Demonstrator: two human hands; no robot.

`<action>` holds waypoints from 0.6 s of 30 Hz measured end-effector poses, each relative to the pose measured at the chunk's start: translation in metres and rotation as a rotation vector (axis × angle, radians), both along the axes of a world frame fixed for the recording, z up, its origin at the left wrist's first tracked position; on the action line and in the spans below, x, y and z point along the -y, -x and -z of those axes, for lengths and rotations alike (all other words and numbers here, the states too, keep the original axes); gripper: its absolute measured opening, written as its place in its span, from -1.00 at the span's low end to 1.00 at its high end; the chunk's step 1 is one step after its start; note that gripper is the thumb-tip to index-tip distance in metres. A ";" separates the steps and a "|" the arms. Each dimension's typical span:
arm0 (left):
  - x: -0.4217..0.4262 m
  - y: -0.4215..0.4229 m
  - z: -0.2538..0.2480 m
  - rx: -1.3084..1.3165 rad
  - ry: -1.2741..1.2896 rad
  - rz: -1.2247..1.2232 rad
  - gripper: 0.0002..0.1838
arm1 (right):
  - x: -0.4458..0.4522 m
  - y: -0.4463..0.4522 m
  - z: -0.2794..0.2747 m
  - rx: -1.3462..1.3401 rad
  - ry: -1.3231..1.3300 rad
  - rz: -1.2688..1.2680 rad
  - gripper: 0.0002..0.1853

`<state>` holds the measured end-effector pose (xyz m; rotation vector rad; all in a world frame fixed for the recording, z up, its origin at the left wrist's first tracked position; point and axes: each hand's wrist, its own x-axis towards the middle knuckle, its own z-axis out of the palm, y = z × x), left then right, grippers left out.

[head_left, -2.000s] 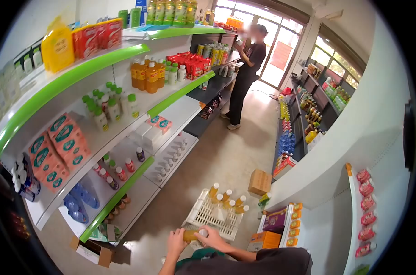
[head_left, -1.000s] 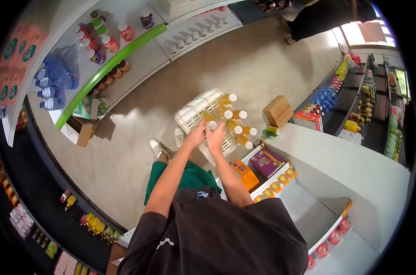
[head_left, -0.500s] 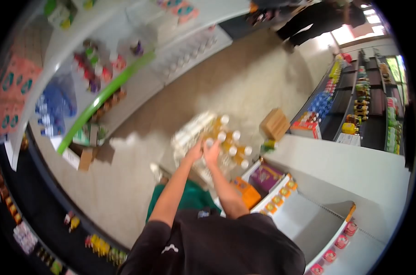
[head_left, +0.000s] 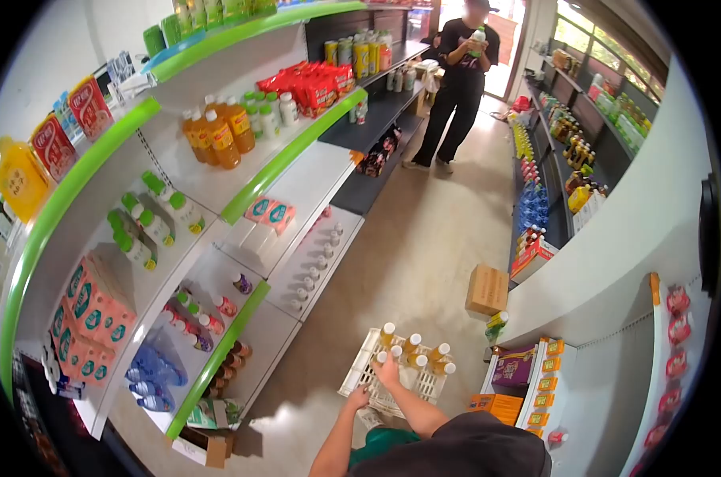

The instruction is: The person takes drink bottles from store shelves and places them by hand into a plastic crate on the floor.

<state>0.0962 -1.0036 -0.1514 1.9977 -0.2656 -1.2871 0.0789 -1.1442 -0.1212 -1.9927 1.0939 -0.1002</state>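
Note:
A white plastic crate (head_left: 359,374) is on the floor in front of me, with several bottles of yellow-orange drink with white caps standing in it. My right hand (head_left: 389,374) is closed round one of these bottles (head_left: 380,363) at the crate's left part. Beside the crate's near left edge is my left hand (head_left: 359,397), lower than the right, its fingers curled. Whether it grips anything is too small to tell.
Shelves on the left carry orange bottles (head_left: 221,139), green-capped bottles (head_left: 143,220) and pink tissue packs (head_left: 90,322). A cardboard box (head_left: 487,289) is right of the crate. Further back, a person (head_left: 461,87) stands in the aisle holding a bottle. Right shelves hold orange packs (head_left: 546,384).
The view has tilted up from my body to the shelves and the person. My hands were together over the crate round a bottle; now they are apart, the left one lower.

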 end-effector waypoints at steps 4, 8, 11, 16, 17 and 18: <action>-0.052 0.017 -0.026 -0.117 -0.010 -0.186 -0.49 | -0.004 0.007 -0.018 -0.085 -0.036 -0.028 -0.09; -0.126 0.048 -0.026 -0.145 0.069 -0.315 -0.52 | -0.011 0.018 -0.019 -0.133 0.021 -0.067 -0.08; -0.207 0.087 -0.019 -0.176 0.108 -0.420 -0.50 | -0.036 0.030 -0.031 -0.109 0.084 -0.075 -0.10; -0.395 0.206 0.009 -0.209 0.167 -0.891 -0.51 | -0.132 0.077 -0.059 -0.223 0.107 -0.160 -0.33; -0.430 0.239 0.012 -0.261 0.155 -1.078 -0.51 | -0.153 0.080 -0.045 -0.213 0.213 -0.311 -0.43; -0.467 0.272 0.012 -0.309 0.145 -1.286 -0.52 | -0.180 0.081 -0.029 -0.188 0.315 -0.482 -0.51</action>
